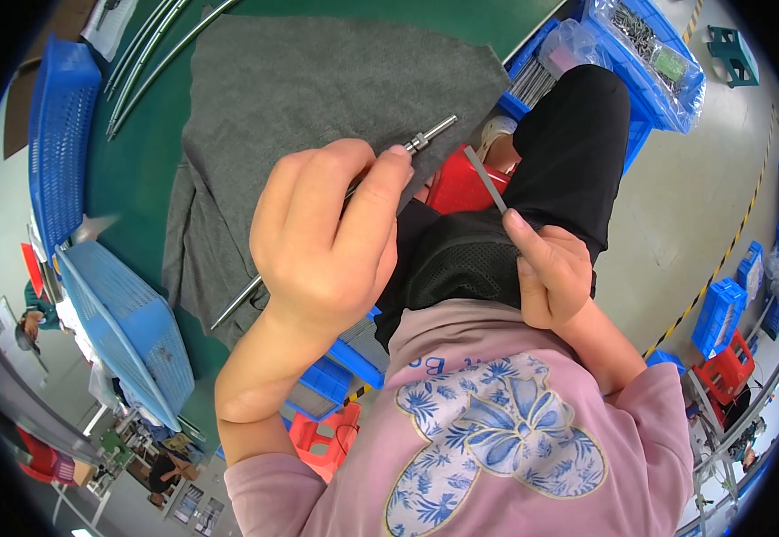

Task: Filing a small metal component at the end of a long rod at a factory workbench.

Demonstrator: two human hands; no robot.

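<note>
My left hand (327, 233) is closed around a slim shiny metal rod (431, 133) over the grey cloth (345, 80). The rod's stepped, collared end sticks out past my thumb and fingertips, pointing up and right. A thin metal length (237, 301) shows below the same hand and seems to be the other end of that rod; its middle is covered by my fingers. My right hand (555, 273), above my lap, grips a narrow flat grey strip (485, 179), with the index finger laid along it. The strip's free end points toward the rod's tip, apart from it.
The cloth lies on a green table (148, 170), with several curved metal rods (143, 67) at its far left. Blue baskets (125, 322) stand along the left. Blue bins (645, 54) of metal parts sit at the upper right. A red stool (461, 183) is beneath the hands.
</note>
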